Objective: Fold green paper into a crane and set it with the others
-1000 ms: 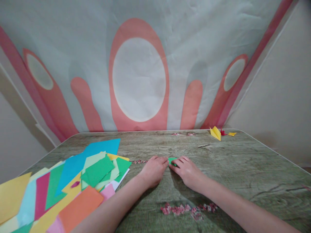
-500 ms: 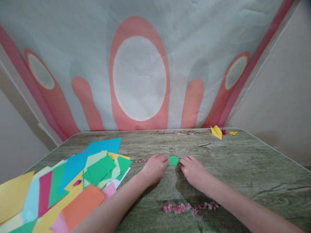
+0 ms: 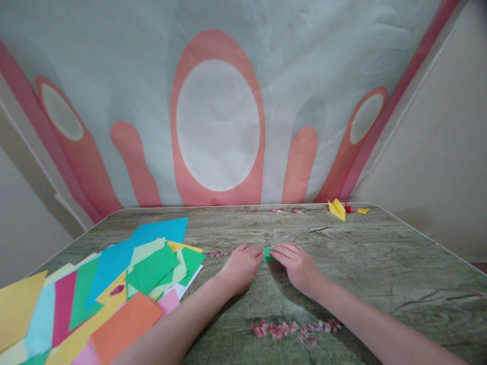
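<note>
A small folded green paper [image 3: 268,255] lies on the wood-grain table [image 3: 380,263] near its middle. My left hand [image 3: 240,268] rests knuckles-up at the paper's left edge, fingers curled and pinching it. From the right, my right hand [image 3: 298,265] lays its fingers over the paper and presses it down, so most of the paper is hidden under the fingertips.
A spread pile of coloured paper sheets [image 3: 114,284] covers the table's left part. At the far right edge sit a folded yellow paper figure [image 3: 337,209], a tiny red one [image 3: 348,208] and a small yellow scrap [image 3: 362,211]. A patterned cloth [image 3: 216,101] hangs behind.
My right hand has slid left over the green paper, covering more of it than half a second ago. My left hand has hardly moved.
</note>
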Action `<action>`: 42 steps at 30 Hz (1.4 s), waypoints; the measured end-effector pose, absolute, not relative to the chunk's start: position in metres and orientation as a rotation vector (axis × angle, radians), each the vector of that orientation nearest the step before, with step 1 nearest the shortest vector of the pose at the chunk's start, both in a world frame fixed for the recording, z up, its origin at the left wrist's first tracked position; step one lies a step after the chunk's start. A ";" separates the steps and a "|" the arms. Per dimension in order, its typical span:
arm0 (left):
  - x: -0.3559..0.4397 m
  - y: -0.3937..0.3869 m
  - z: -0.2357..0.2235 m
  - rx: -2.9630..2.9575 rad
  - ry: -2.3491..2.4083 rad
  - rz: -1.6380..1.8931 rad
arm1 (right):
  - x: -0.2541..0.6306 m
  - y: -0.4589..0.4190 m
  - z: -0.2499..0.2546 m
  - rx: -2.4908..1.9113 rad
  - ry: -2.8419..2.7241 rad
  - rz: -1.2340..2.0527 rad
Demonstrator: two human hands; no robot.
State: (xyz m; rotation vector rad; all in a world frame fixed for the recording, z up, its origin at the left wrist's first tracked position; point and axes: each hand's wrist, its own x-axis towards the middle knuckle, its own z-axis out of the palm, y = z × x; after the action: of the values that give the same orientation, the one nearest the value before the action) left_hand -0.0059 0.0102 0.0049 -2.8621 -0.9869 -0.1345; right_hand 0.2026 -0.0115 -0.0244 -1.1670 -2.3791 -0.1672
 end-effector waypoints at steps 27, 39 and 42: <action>-0.005 -0.002 0.022 -2.819 -1.171 -0.025 | 0.199 -0.013 -0.020 -1.210 -2.505 -0.103; -0.014 -0.005 0.043 -2.770 -1.261 0.171 | 0.202 -0.009 -0.024 -1.200 -2.506 -0.077; -0.012 -0.006 0.042 -2.759 -1.254 0.161 | 0.205 -0.007 -0.022 -1.207 -2.505 -0.077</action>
State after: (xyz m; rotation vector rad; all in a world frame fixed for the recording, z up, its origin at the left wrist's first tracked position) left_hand -0.0122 -0.0055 0.0418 -2.7589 -1.2541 0.1612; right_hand 0.2048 -0.0071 -0.0216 -1.2068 -2.5046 -0.0769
